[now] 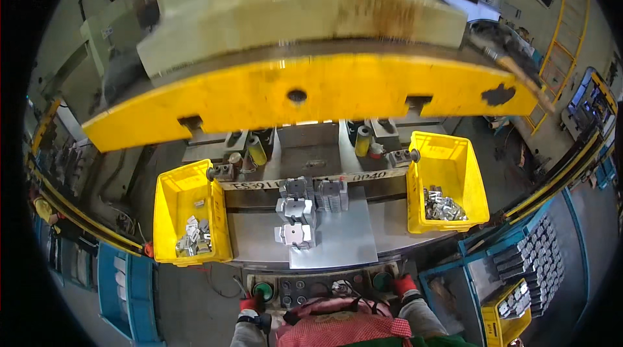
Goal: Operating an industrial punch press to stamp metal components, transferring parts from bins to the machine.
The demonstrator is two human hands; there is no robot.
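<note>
My left hand (249, 304), in a red and dark glove, is at the left end of the control panel (310, 287), beside a green push button (263, 290). At the panel's right end, my right hand (404, 285) in a red glove is beside a second green button (383, 281). The fingers of both hands are too small and dark to make out. Ahead of the panel lies a bare metal sheet (344, 243). Stacks of stamped metal plates (298, 211) stand along its left side, with another stack (332, 195) behind on the right.
A press ram with a yellow front bar (350, 81) hangs over the table. Yellow bins with small metal pieces stand left (165, 211) and right (477, 185). Blue racks (126, 298) flank me; the right one holds rows of metal parts (535, 256) and a yellow crate (509, 327).
</note>
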